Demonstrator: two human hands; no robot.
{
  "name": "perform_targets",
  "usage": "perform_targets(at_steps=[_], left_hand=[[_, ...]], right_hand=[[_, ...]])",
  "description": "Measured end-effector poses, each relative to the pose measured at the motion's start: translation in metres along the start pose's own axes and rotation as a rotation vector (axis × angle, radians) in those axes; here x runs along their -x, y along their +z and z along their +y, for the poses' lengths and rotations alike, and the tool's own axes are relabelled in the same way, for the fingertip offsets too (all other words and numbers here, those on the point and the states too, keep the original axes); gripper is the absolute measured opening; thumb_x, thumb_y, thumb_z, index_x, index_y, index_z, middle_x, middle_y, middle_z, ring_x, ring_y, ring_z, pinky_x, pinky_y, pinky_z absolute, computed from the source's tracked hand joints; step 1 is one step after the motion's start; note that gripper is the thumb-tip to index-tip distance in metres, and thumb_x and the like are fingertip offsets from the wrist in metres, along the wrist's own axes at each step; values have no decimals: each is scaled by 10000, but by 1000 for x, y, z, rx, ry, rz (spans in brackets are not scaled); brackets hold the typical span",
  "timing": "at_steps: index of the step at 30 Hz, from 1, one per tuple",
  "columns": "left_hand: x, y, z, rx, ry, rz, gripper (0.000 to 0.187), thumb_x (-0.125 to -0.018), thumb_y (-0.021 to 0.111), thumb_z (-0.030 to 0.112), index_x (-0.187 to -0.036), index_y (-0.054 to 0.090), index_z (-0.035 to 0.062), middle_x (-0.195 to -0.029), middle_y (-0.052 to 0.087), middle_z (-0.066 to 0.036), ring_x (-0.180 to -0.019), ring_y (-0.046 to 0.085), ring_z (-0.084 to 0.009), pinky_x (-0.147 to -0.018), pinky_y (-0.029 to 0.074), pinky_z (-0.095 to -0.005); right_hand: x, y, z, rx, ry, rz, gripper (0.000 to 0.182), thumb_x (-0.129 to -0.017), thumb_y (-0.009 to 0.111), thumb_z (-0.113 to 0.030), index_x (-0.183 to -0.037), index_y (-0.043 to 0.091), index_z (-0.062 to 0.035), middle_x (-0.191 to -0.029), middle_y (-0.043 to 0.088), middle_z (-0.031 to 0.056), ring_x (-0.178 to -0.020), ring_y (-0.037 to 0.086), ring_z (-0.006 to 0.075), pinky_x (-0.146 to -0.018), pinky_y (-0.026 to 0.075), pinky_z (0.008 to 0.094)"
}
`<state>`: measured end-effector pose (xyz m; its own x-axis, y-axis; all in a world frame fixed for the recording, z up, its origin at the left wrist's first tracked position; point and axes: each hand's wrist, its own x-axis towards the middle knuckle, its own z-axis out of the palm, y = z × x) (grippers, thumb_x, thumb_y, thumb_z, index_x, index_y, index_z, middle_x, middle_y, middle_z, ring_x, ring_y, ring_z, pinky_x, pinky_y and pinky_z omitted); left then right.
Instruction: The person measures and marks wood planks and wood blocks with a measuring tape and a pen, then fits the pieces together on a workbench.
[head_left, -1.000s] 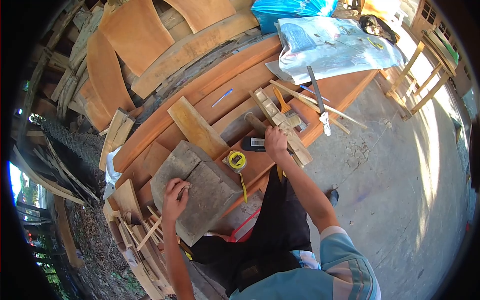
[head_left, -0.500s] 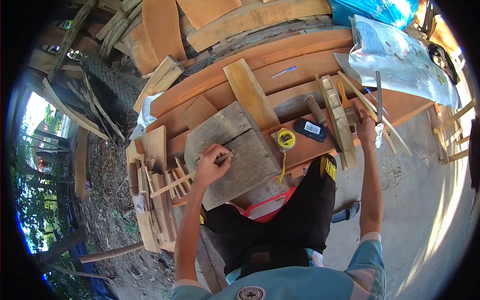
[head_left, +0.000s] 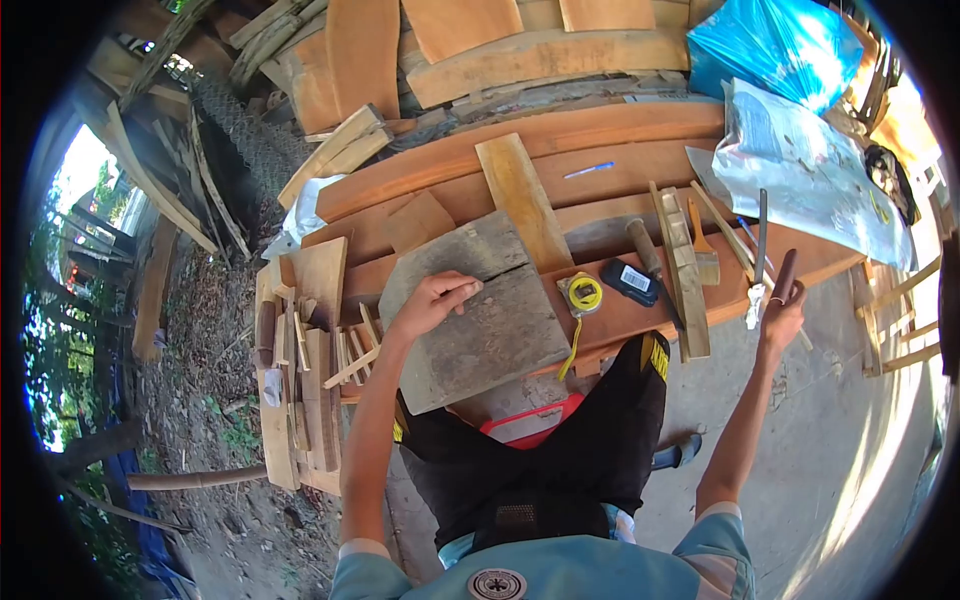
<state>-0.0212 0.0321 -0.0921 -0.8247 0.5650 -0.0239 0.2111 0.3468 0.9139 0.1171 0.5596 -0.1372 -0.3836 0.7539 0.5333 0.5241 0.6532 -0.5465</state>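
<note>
My right hand (head_left: 783,318) is raised beside the right end of the bench, its fingers wrapped round a dark brown wooden piece (head_left: 787,272) that stands up out of the grip. A long thin dark blade (head_left: 763,225), with white wrapping at its lower end, lies just left of it. My left hand (head_left: 440,300) rests over a worn grey wooden block (head_left: 480,345) with a crack in its top. Its fingers are curled together; whatever they hold, if anything, is hidden. Right of the block lie a yellow tape measure (head_left: 581,293) and a black case with a barcode label (head_left: 630,281).
A flat brush (head_left: 704,262), wooden strips (head_left: 680,275) and a blue pen (head_left: 589,170) lie on the reddish bench planks (head_left: 640,160). Clear plastic sheeting (head_left: 800,170) covers the right end. Wood offcuts (head_left: 320,400) are piled at left. A red frame (head_left: 535,425) sits between my legs.
My right hand has moved right and toward me, away from the brush, with the brown wooden piece. A dark piece visible in my left hand earlier no longer shows. The view has shifted slightly.
</note>
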Motion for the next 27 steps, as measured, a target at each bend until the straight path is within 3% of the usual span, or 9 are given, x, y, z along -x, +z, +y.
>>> perform_targets(at_steps=[4, 5, 8, 9, 10, 15, 18, 22, 27], left_hand=[[-9, -6, -4, 143, -108, -54, 286, -957, 476, 224, -1087, 615, 11, -741, 515, -3, -586, 433, -81, -544, 394, -223], [-11, -9, 1, 197, -138, -71, 299, -962, 464, 234, -1107, 602, 12, -748, 498, -1, -581, 409, -77, -536, 379, -217], [-5, -18, 34, 318, -224, -84, 333, -974, 432, 257, -1156, 567, 14, -774, 462, 3, -571, 357, -68, -517, 342, -202], [-4, -20, 48, 331, -243, -61, 338, -976, 423, 260, -1166, 559, 15, -784, 459, 3, -570, 353, -65, -514, 335, -200], [-3, -23, 60, 343, -259, -39, 344, -979, 414, 263, -1175, 551, 15, -794, 457, 2, -569, 349, -62, -510, 328, -198], [8, -40, 94, 420, -100, -51, 327, -983, 401, 226, -1177, 545, 5, -841, 472, -10, -577, 368, -67, -506, 327, -208], [21, -53, 125, 421, 50, -36, 297, -985, 388, 200, -1181, 525, 23, -853, 463, -11, -590, 380, -72, -506, 329, -210], [30, -67, 161, 493, 154, 59, 251, -989, 371, 204, -1165, 469, 55, -771, 400, 5, -629, 389, -80, -523, 347, -213], [15, -85, 220, 859, 510, 607, 149, -980, 374, 183, -1064, 427, 73, -836, 434, -21, -705, 481, -123, -630, 517, -326]], right_hand=[[14, 10, -25, -287, -32, -151, 369, -796, 501, -31, -1161, 519, -85, -908, 632, 230, -834, 622, 394, -679, 470, 442], [25, 7, -45, -324, -316, -93, 417, -763, 519, -1, -1173, 513, -73, -931, 628, 226, -859, 625, 370, -694, 472, 419], [81, -37, -155, -535, -533, -634, 446, -684, 564, 57, -1115, 557, -58, -976, 619, 197, -888, 611, 367, -753, 489, 397], [104, -35, -178, -595, -706, -626, 402, -712, 557, 53, -1098, 564, -61, -971, 604, 189, -864, 604, 355, -730, 490, 406], [129, -27, -191, -580, -635, -804, 383, -733, 567, 44, -1099, 567, -71, -953, 592, 181, -859, 597, 344, -729, 483, 414], [197, 3, -249, -957, -714, -798, 330, -793, 567, -20, -1117, 565, -82, -894, 562, 176, -838, 560, 369, -755, 462, 417], [212, 7, -264, -828, -903, -801, 341, -825, 567, -95, -1164, 537, -103, -924, 540, 156, -842, 535, 369, -780, 438, 444], [198, -51, -284, -739, -980, -457, 314, -807, 599, -117, -1116, 557, -72, -873, 519, 107, -790, 524, 288, -741, 438, 382], [213, -140, -280, -1165, -1499, -899, 393, -730, 707, -168, -1076, 588, -28, -917, 542, 135, -816, 563, 262, -693, 469, 360]])
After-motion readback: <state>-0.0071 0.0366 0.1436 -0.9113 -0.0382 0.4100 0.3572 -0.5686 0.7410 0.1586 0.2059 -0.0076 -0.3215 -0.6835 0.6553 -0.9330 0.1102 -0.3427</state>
